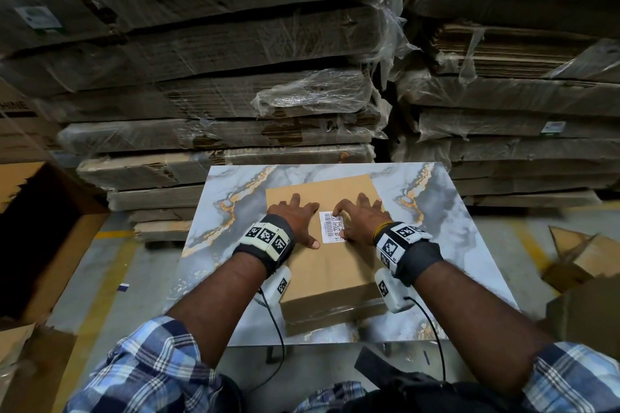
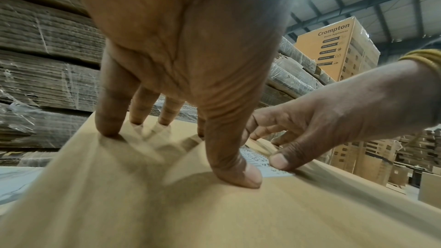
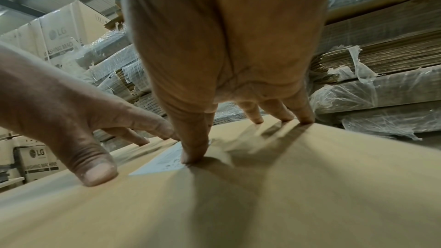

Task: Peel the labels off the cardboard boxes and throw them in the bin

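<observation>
A brown cardboard box [image 1: 328,271] [image 2: 167,205] [image 3: 286,186] lies flat on a marble-patterned table [image 1: 453,228]. A white barcode label [image 1: 330,228] [image 2: 259,162] [image 3: 162,163] lies stuck flat on its top. My left hand [image 1: 295,220] [image 2: 190,63] [image 3: 59,101] presses on the box just left of the label, fingers spread and straight. My right hand [image 1: 360,220] [image 2: 334,116] [image 3: 226,44] rests on the box to the label's right. Its thumb tip sits on the label's near right edge and its index fingertip touches the far corner. No part of the label is lifted.
Tall stacks of plastic-wrapped flattened cardboard [image 1: 218,77] rise right behind the table. A large open cardboard box [image 1: 40,228] stands on the floor to the left. Torn boxes [image 1: 587,265] lie on the right. Cables hang from both wrist cameras off the table's near edge.
</observation>
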`<state>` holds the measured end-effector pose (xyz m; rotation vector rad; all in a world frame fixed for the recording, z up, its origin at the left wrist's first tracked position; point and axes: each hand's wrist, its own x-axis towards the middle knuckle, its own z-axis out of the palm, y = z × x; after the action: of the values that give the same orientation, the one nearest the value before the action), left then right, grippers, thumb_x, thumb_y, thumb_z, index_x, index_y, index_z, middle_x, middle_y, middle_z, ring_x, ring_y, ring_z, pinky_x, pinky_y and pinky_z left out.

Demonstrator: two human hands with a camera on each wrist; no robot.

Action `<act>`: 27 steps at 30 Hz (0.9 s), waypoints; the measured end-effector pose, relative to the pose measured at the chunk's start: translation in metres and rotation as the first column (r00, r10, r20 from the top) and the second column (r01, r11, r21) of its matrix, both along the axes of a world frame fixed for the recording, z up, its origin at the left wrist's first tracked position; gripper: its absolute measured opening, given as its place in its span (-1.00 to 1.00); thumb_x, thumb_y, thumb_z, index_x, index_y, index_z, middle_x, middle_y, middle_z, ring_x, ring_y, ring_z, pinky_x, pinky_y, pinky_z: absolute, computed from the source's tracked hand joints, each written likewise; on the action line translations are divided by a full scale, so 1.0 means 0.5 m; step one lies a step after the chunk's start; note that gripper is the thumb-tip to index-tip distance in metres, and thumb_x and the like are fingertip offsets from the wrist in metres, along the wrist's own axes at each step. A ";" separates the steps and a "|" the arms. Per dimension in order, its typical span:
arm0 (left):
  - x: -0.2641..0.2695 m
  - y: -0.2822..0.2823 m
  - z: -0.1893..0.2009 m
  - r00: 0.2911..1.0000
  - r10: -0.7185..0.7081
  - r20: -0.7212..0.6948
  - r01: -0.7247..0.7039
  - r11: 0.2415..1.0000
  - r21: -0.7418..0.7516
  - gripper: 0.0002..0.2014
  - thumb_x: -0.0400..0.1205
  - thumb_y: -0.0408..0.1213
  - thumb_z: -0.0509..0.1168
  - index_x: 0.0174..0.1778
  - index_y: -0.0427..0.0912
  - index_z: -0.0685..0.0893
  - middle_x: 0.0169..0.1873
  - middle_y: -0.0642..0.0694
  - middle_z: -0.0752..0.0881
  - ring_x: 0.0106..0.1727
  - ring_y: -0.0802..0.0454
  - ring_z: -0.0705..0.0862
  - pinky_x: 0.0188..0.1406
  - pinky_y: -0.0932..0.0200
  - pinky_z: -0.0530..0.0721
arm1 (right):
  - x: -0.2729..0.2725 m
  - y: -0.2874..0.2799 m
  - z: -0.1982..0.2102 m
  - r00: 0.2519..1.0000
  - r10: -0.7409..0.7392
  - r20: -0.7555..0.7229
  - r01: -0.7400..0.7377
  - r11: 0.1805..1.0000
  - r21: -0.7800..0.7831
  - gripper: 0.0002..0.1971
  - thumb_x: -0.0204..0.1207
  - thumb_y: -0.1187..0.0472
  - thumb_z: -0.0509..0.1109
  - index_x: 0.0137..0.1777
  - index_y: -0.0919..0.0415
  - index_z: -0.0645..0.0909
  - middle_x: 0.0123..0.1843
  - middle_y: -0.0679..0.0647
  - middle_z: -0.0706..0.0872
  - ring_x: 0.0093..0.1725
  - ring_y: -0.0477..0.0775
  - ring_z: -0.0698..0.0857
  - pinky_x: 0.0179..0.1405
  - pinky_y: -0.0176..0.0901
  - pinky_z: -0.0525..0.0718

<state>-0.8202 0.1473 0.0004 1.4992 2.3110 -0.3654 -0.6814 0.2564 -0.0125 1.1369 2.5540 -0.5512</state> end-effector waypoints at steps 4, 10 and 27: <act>0.000 -0.001 0.001 1.000 0.001 0.000 -0.001 1.000 0.000 0.00 0.45 0.27 0.47 0.72 0.15 0.07 0.70 -0.20 0.11 0.60 -0.30 0.34 0.40 -0.18 0.48 | 0.001 0.002 -0.003 1.000 0.008 0.009 -0.008 1.000 -0.009 -0.43 0.59 -0.03 0.44 0.52 -0.34 0.31 0.69 0.23 0.07 0.66 0.57 0.06 0.60 0.48 0.18; 0.001 -0.002 0.001 1.000 0.000 0.002 0.000 1.000 0.005 0.00 0.46 0.26 0.47 0.72 0.15 0.07 0.69 -0.19 0.12 0.59 -0.31 0.34 0.39 -0.18 0.48 | 0.001 0.002 -0.006 1.000 -0.001 -0.001 0.001 1.000 -0.008 -0.47 0.58 0.00 0.45 0.48 -0.30 0.34 0.67 0.21 0.10 0.65 0.56 0.08 0.60 0.48 0.19; 0.000 -0.001 -0.001 1.000 0.003 0.005 -0.003 1.000 0.008 0.00 0.46 0.26 0.48 0.72 0.16 0.07 0.71 -0.20 0.08 0.61 -0.31 0.32 0.42 -0.18 0.46 | 0.002 0.003 -0.008 1.000 -0.002 -0.005 0.002 1.000 -0.006 -0.48 0.60 -0.01 0.44 0.49 -0.29 0.34 0.68 0.21 0.10 0.65 0.55 0.08 0.61 0.47 0.18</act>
<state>-0.8204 0.1467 -0.0001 1.4986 2.3132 -0.3509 -0.6804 0.2580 -0.0167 1.1379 2.5538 -0.5632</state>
